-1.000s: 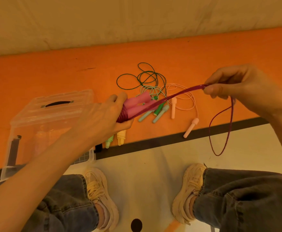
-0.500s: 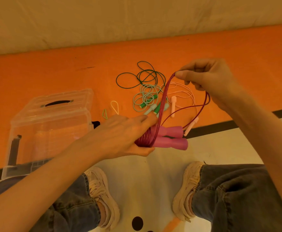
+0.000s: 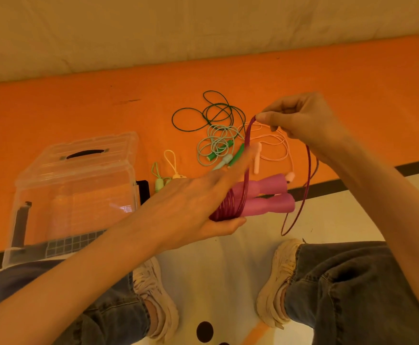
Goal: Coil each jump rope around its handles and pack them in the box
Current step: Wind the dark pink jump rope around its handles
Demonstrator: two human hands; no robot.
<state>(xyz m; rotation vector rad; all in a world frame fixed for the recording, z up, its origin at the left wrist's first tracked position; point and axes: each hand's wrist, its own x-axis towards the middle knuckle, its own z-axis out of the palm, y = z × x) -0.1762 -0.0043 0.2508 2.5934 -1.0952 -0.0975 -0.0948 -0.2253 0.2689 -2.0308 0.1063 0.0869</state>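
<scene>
The left hand [image 3: 198, 207] grips the pair of pink handles [image 3: 265, 199] near their left end, fingers curled under and thumb side over the maroon coil [image 3: 228, 207] already wound there. The handles lie side by side with their long axis running left to right, free ends pointing right. The right hand [image 3: 303, 120] is up and to the right of them, farther from the person, pinching the maroon rope [image 3: 249, 145] between thumb and fingers; one run drops steeply from the pinch to the coil, and the slack tail [image 3: 303, 195] hangs in a loop off the right of the handles. So the rope meets the handles nearly square to their axis, which is what the next wrap likely needs: the right hand carrying the rope round while the left keeps the handles level. On the orange floor mat [image 3: 79, 108] beyond lie the green rope [image 3: 203, 115], a pale green rope [image 3: 215, 140] and a pink rope [image 3: 273, 143], uncoiled. The clear box [image 3: 74, 183] stands at left, lid shut.
</scene>
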